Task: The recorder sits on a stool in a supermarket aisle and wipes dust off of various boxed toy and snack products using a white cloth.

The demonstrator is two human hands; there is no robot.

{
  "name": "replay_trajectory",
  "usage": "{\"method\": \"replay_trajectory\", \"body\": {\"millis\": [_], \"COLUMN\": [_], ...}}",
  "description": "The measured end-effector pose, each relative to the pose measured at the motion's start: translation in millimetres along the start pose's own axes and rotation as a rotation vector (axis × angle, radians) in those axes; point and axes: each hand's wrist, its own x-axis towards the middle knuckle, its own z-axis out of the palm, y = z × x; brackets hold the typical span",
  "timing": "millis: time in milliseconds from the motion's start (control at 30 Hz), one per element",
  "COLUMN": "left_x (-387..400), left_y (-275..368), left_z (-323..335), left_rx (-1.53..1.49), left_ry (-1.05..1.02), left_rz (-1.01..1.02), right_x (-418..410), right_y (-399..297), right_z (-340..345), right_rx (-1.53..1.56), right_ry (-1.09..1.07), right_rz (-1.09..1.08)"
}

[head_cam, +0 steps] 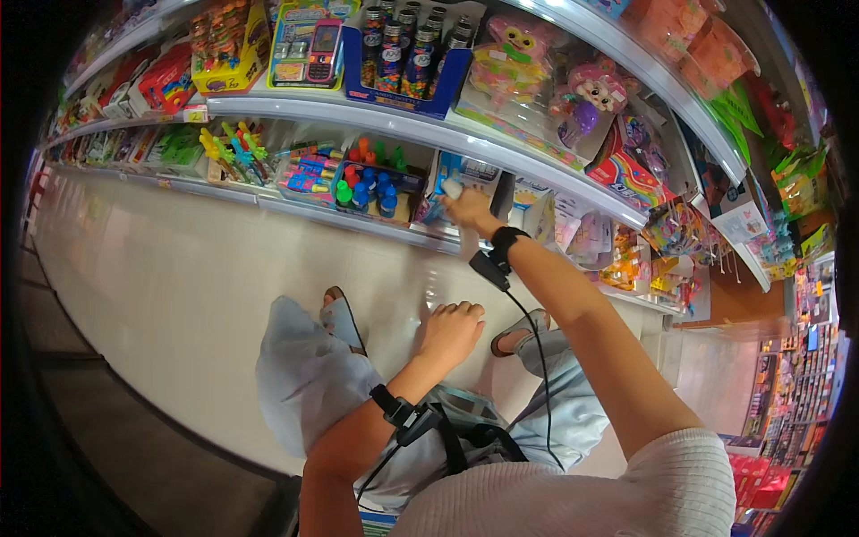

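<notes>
My right hand (470,207) reaches to the lower shelf, its fingers closed around a small whitish object (452,188). Most of that object is covered by the hand, so its kind is unclear. Directly behind it are printed boxes (474,172). To its left, an open tray (401,213) holds small bottles with blue, green, red and orange tops. Between my knees, my left hand (453,333) hovers above the floor, palm turned away and fingers loosely curled. Nothing shows in it, but its palm is hidden. Both wrists wear black straps with cabled devices.
Above the lower shelf runs a metal shelf edge (376,121), with a blue carton of candy bottles (409,67) and packaged dolls (594,94) on top. Colourful hand-shaped sticks (235,151) stand further left. Pale floor (168,268) stretches below. Black cables (542,362) hang by my arms.
</notes>
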Motion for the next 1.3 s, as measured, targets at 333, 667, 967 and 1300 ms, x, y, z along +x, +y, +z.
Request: {"method": "replay_trajectory", "body": {"millis": [333, 667, 967, 1300], "left_x": [12, 32, 59, 70], "left_y": [-13, -11, 6, -14], "left_z": [11, 10, 2, 1], "left_rx": [0.006, -0.105, -0.112, -0.19], "left_ry": [-0.008, -0.107, -0.028, 0.077], "left_rz": [-0.041, -0.041, 0.018, 0.0], "right_x": [-32, -10, -1, 10], "right_y": [68, 147, 193, 190], "right_z": [-51, -97, -49, -36], "right_rx": [0.307, 0.205, -0.136, 0.099], "right_ry": [0.271, 0.021, 0.189, 0.243], "right_rz": [0.004, -0.035, -0.074, -0.049]}}
